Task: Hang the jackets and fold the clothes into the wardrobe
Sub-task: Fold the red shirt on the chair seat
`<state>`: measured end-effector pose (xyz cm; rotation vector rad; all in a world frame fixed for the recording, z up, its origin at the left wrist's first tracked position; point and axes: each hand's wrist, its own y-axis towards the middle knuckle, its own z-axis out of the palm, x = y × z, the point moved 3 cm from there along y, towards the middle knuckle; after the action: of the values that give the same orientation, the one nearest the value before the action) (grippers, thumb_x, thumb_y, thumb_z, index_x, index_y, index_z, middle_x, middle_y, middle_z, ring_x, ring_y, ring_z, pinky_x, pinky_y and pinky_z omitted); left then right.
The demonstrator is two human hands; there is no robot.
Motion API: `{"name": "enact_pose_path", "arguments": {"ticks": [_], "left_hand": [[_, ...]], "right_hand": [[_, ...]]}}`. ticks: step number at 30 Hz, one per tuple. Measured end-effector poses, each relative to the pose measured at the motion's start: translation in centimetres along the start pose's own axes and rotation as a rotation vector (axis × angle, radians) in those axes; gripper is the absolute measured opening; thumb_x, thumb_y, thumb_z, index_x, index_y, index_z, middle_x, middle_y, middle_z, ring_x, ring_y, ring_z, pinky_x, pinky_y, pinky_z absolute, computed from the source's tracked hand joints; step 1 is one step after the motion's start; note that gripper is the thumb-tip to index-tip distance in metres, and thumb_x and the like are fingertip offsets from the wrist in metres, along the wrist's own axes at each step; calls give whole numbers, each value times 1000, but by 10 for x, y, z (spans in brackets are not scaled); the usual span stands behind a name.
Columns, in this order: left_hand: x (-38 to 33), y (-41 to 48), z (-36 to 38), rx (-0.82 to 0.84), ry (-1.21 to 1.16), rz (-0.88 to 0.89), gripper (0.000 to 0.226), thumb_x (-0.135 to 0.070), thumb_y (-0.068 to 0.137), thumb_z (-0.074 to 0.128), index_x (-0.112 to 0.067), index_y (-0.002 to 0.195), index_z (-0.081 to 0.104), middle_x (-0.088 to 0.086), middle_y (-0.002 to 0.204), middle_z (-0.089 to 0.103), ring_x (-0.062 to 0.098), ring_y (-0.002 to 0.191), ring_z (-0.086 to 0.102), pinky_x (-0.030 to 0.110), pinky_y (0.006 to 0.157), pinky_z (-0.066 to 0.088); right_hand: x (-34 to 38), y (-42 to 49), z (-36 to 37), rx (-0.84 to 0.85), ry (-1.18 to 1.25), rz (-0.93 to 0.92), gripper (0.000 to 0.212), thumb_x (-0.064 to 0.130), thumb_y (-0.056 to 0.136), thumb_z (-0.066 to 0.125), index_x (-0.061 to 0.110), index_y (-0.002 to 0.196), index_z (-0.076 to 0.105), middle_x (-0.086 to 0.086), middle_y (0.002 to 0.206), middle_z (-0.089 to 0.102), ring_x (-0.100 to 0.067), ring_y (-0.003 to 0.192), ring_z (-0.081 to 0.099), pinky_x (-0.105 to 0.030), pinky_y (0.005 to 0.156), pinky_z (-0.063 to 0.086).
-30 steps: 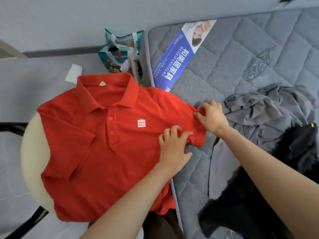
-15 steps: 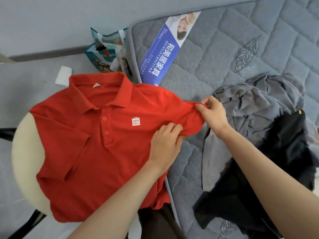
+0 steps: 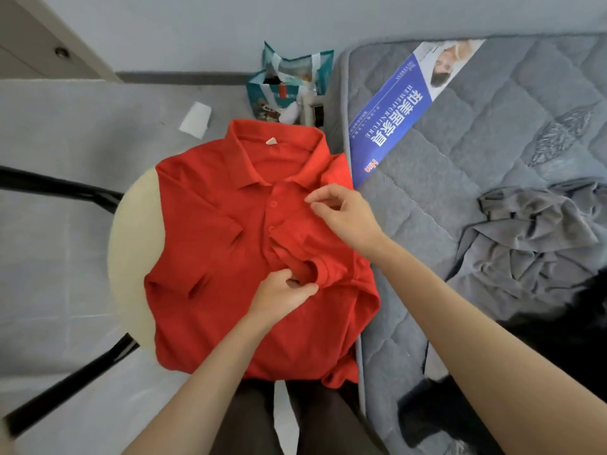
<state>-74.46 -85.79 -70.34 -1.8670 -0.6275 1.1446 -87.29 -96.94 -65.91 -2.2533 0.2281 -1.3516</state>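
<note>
A red polo shirt (image 3: 210,290) lies face up on a round cream stool (image 3: 131,257), collar away from me. Its right sleeve is folded inward across the chest. My left hand (image 3: 282,293) pinches the cuff of that folded sleeve near the shirt's middle. My right hand (image 3: 345,215) hovers just above the folded shoulder near the placket, fingers loosely curled with nothing between them. A grey garment (image 3: 532,238) and a black garment (image 3: 542,339) lie crumpled on the mattress to the right.
A grey quilted mattress (image 3: 460,126) with a blue printed label (image 3: 394,119) borders the stool on the right. A teal bag (image 3: 289,83) stands on the floor behind the stool. A white paper scrap (image 3: 195,119) lies on the grey floor. Black stool legs (image 3: 65,188) stick out left.
Both hands carried the right sleeve from the mattress edge inward and laid it across the chest. My right hand has let go of the sleeve; the left still pinches the cuff.
</note>
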Motion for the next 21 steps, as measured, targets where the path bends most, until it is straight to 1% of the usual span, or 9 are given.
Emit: {"name": "enact_pose_path", "arguments": {"ticks": [2, 4, 6, 8, 11, 14, 16, 18, 21], "left_hand": [[-1, 1, -2, -43, -181, -79, 35, -53, 71, 73, -20, 77, 64, -1, 78, 69, 23, 81, 69, 36, 71, 56], [-4, 3, 0, -124, -247, -112, 46, -63, 64, 73, -21, 78, 62, 0, 83, 71, 21, 82, 68, 38, 76, 57], [-4, 8, 2, -197, -218, -89, 38, -52, 69, 75, -16, 78, 65, 3, 82, 72, 23, 82, 69, 41, 78, 56], [-2, 12, 1, -218, -166, -70, 20, -32, 76, 73, -13, 76, 65, 7, 82, 72, 27, 83, 70, 42, 79, 56], [3, 13, -4, -212, -96, -52, 12, -23, 78, 68, -19, 70, 60, 5, 78, 72, 27, 84, 69, 38, 80, 55], [3, 4, -21, -299, 88, 3, 11, -33, 79, 66, -27, 75, 58, -15, 69, 64, 18, 87, 67, 27, 75, 48], [-1, -3, -39, -380, 61, 93, 8, -32, 82, 64, -26, 81, 59, -14, 71, 63, 18, 86, 65, 29, 73, 46], [-6, -5, -63, -503, 43, 238, 7, -17, 85, 60, -20, 91, 60, -5, 83, 63, 22, 87, 63, 32, 77, 46], [-16, -1, -101, -650, 246, 459, 37, 6, 82, 51, -10, 114, 59, 8, 114, 57, 29, 104, 54, 34, 92, 39]], "right_hand": [[-4, -5, -8, -118, -187, -99, 21, 2, 86, 57, 17, 95, 69, 4, 102, 67, -19, 99, 60, -20, 88, 39], [-13, -10, -12, -81, -397, -198, 29, 2, 83, 57, 15, 107, 68, -3, 117, 63, -24, 112, 53, -19, 95, 31], [-28, -13, -12, 65, -647, -198, 46, 8, 83, 60, 18, 128, 60, -6, 142, 45, -28, 129, 38, -28, 108, 27], [-43, -14, -14, 153, -834, -98, 65, 16, 84, 61, 24, 145, 40, -3, 157, 20, -28, 140, 20, -40, 114, 27], [-51, -13, -17, 159, -815, -24, 73, 15, 86, 59, 23, 151, 26, 1, 161, 7, -28, 146, 12, -45, 118, 18], [-39, -16, -14, -61, -733, -124, 62, 3, 82, 53, 21, 141, 46, -1, 155, 29, -27, 141, 26, -48, 117, 13], [-30, -19, -13, -233, -633, -203, 58, -6, 76, 50, 18, 128, 58, -3, 146, 43, -30, 128, 40, -43, 111, 28], [-24, -19, -16, -304, -508, -225, 64, -13, 71, 44, 17, 125, 59, -5, 143, 42, -28, 125, 44, -37, 100, 40], [-22, -6, -23, -315, -519, -214, 73, -18, 69, 37, 20, 130, 54, 1, 143, 41, -25, 125, 44, -37, 92, 44]]}}
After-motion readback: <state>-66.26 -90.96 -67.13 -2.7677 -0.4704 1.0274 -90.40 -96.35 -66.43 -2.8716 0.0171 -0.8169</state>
